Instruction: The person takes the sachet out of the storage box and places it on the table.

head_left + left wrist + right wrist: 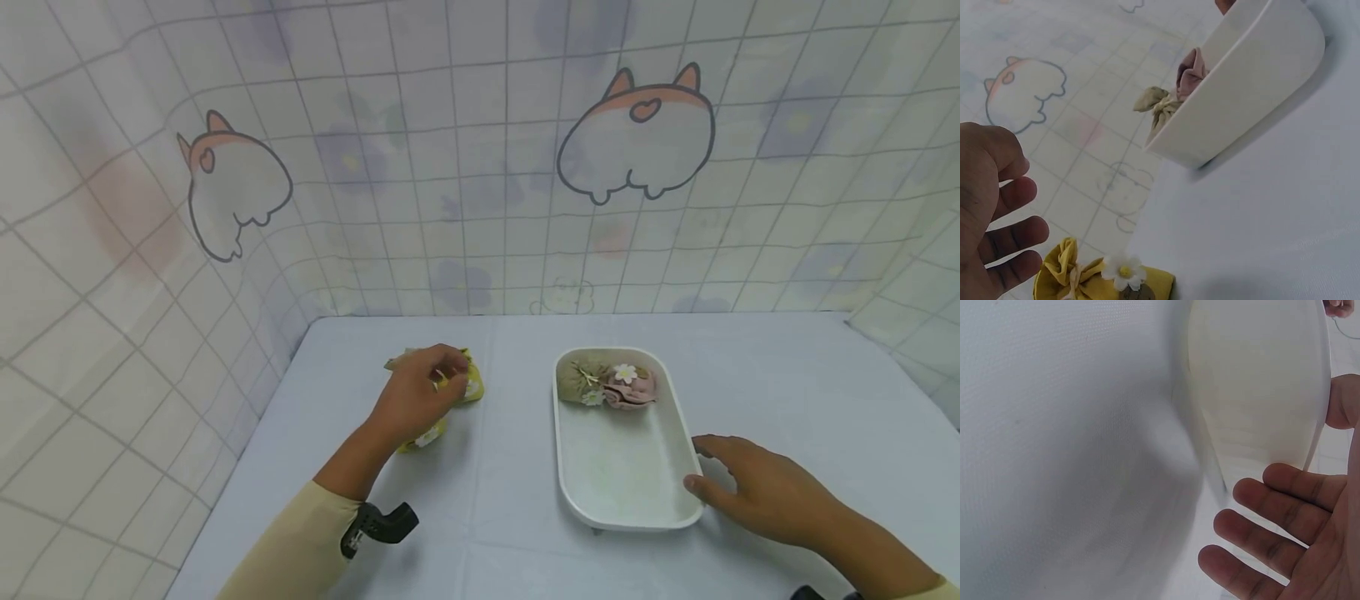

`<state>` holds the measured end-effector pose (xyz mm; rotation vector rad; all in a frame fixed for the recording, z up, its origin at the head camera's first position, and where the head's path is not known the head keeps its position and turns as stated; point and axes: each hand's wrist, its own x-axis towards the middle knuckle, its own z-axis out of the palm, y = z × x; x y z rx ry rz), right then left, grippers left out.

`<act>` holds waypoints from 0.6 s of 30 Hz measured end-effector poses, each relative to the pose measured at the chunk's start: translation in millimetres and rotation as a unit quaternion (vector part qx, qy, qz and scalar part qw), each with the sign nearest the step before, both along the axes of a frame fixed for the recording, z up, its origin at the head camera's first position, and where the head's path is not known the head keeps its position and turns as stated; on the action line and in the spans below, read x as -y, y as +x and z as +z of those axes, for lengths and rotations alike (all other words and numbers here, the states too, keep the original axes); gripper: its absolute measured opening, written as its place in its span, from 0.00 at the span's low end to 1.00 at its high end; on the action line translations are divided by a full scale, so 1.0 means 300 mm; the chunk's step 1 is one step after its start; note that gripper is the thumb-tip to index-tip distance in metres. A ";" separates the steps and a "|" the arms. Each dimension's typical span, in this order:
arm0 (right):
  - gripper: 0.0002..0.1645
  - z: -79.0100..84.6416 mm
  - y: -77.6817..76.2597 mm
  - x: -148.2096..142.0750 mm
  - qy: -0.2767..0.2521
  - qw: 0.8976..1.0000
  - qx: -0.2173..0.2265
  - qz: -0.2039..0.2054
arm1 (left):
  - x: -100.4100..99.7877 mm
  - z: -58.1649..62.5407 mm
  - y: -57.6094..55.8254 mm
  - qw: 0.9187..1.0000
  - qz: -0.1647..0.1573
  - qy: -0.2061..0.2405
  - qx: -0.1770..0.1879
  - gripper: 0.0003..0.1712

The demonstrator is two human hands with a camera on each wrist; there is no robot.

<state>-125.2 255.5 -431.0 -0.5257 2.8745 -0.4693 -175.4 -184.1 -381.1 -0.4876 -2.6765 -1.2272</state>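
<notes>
My left hand (pixel 420 390) is over a group of small cloth pouches at the left, its fingers loosely bent and holding nothing. One yellow pouch (pixel 474 387) shows beyond the fingertips; another yellow pouch (pixel 429 437) lies below the wrist, partly hidden. In the left wrist view, a yellow pouch (pixel 1147 282) has a knotted top and a white daisy. My right hand (pixel 772 492) is beside the white tray (pixel 626 479), its thumb right at the rim. Its fingers (pixel 1282 503) extend along the tray's outer wall in the right wrist view.
At the tray's far end lie an olive-green pouch (pixel 573 383) and a dusty-pink pouch (pixel 632 392) with white flowers. A pale cloth covers the table (pixel 517 550). Patterned sheets (pixel 480 167) rise behind and at both sides.
</notes>
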 end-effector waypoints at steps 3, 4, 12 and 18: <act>0.46 -0.003 -0.001 -0.002 0.001 1.000 0.002 -0.002 | -0.028 -0.005 -0.008 1.000 -0.006 0.005 0.006 0.08; 0.46 -0.003 -0.001 -0.002 0.001 1.000 0.003 -0.002 | -0.038 -0.006 -0.010 1.000 -0.009 0.005 0.008 0.09; 0.48 -0.001 -0.004 -0.001 0.002 1.000 0.021 -0.011 | -0.121 -0.012 -0.023 0.999 -0.030 -0.034 0.007 0.10; 0.48 0.000 -0.005 0.001 0.004 1.000 0.023 -0.013 | -0.176 -0.014 -0.038 0.997 -0.040 -0.066 0.002 0.13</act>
